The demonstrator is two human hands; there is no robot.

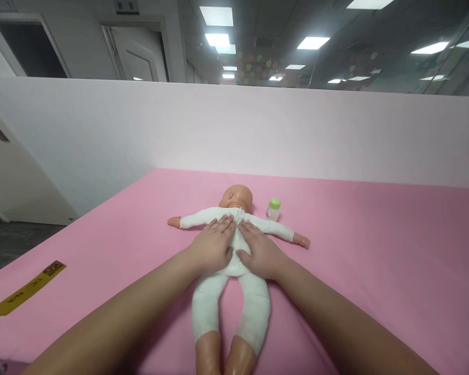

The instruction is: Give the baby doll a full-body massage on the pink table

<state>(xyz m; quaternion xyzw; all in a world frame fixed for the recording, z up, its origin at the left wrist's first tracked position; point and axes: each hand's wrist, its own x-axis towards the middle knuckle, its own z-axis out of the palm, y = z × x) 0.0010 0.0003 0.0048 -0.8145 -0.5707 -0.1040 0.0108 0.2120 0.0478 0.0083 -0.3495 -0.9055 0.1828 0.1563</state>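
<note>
A baby doll (230, 307) in a white cloth suit lies face down, its head turned to the left and both arms spread. Flat on the left side of its back rests my left hand (214, 245), fingers stretched toward the shoulders. My right hand (261, 250) lies the same way on the right side of the back, its fingers extended. Neither hand grips anything. Just beyond the doll's right-side arm stands a small bottle (273, 210) with a green cap.
Everything lies on a pink padded surface (375, 260). A yellow strip (27, 294) with dark markings is at the left edge. White walls (277, 135) rise behind and to the left, with glass panels (258, 57) above. A door (8, 172) stands at far left.
</note>
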